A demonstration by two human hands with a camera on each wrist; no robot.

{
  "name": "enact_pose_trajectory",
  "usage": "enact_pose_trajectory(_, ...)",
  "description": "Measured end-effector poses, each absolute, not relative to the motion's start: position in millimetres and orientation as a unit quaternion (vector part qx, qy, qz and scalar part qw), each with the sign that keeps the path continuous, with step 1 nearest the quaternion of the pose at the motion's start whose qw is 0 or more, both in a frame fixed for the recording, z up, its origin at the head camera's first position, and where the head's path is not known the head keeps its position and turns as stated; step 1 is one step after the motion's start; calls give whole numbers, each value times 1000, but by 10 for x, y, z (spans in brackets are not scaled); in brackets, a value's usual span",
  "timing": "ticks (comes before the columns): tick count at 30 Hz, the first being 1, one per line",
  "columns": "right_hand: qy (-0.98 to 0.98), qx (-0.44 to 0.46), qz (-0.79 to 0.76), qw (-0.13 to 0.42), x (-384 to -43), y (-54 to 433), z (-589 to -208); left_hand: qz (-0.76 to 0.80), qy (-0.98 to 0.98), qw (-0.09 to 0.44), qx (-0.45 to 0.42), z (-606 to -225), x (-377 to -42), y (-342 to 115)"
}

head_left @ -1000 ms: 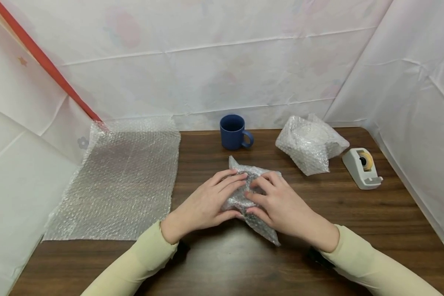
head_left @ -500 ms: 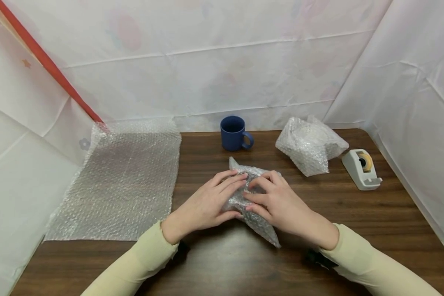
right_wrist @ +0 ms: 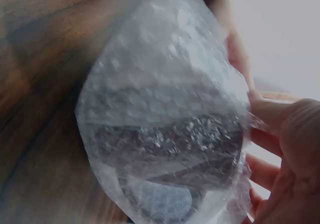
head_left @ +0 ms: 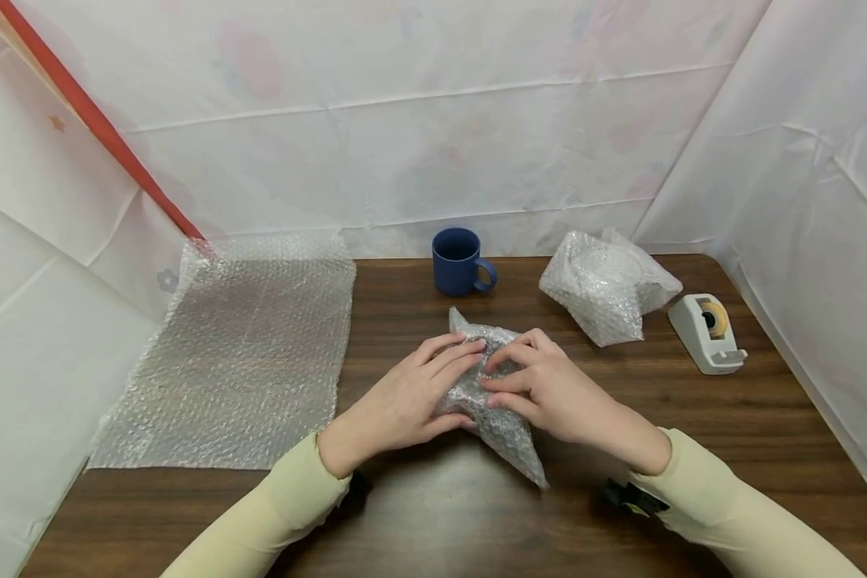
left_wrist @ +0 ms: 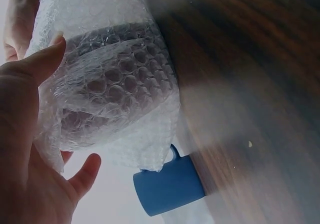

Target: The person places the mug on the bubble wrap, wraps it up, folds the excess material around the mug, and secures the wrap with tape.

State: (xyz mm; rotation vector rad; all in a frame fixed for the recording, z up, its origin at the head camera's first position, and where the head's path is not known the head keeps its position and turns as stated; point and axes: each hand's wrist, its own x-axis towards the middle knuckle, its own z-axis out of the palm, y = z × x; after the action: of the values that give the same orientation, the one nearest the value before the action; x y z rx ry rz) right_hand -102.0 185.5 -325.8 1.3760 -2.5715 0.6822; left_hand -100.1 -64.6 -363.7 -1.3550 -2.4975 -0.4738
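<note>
A bubble-wrapped bundle lies in the middle of the table between both hands. A dark rounded shape with a handle-like loop shows through its wrap in the right wrist view. My left hand rests over its left side, fingers extended across the top and thumb on the near side. With bent fingers, my right hand pinches the wrap on top, thumb close to the fingertips. Pointed wrap corners stick out at the far left and toward the near edge.
A blue mug stands behind the bundle. Flat bubble wrap lies at left. Another crumpled bubble-wrap bundle and a tape dispenser are at right. White cloth hangs around the wooden table.
My right hand's fingers have drawn closer together on top of the bundle, and its wrist has shifted slightly right. The left hand has stayed in place.
</note>
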Motion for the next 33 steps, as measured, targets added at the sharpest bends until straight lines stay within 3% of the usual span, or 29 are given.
enact_pose_trajectory(4, -856, 466, 215, 65, -1018, 1879, -3239, -164, -858, 130, -468, -3626, -1002, -642)
enact_pose_trajectory(9, -857, 467, 194, 99, -980, 1871, -3254, -163, -857, 127, -471, -3603, -1002, -652)
enact_pose_trajectory(20, -864, 447, 209, 103, -912, 1921, -3369, -210, -864, 77, -451, -3525, -949, -802)
enact_pose_trajectory(28, -860, 431, 207, 182, -888, 1845, -3495, -179, -907, 69, -375, -3377, -894, -1262)
enact_pose_trajectory(33, -852, 426, 201, 230, -880, 1804, -3536, -147, -943, 25, -296, -3376, -908, -1619)
